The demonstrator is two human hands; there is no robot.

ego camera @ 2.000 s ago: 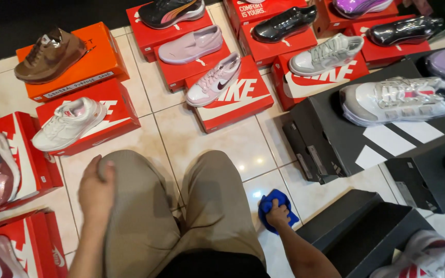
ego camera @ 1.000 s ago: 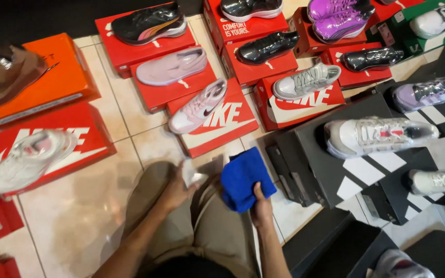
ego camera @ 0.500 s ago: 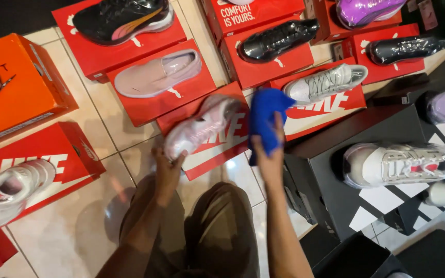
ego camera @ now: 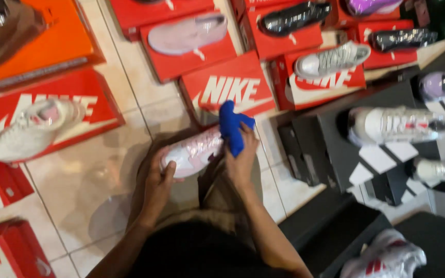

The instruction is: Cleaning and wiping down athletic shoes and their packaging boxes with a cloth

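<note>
My left hand (ego camera: 159, 181) grips the heel end of a pale pink and white sneaker (ego camera: 194, 152), held low over my knees. My right hand (ego camera: 240, 157) holds a bright blue cloth (ego camera: 233, 126) pressed against the shoe's toe end. Just beyond the shoe lies a red shoe box (ego camera: 230, 90) with nothing on its lid.
Red boxes with shoes on top ring the tiled floor (ego camera: 91, 180): a white sneaker (ego camera: 29, 128) at left, a pink slip-on (ego camera: 186, 33) ahead, a silver one (ego camera: 330, 59) to the right. Black boxes (ego camera: 336, 134) with white sneakers stand at right. An orange box (ego camera: 47, 46) sits far left.
The pink sneaker has come off the red box into my left hand and down toward my lap. The blue cloth in my right hand now rests on the shoe.
</note>
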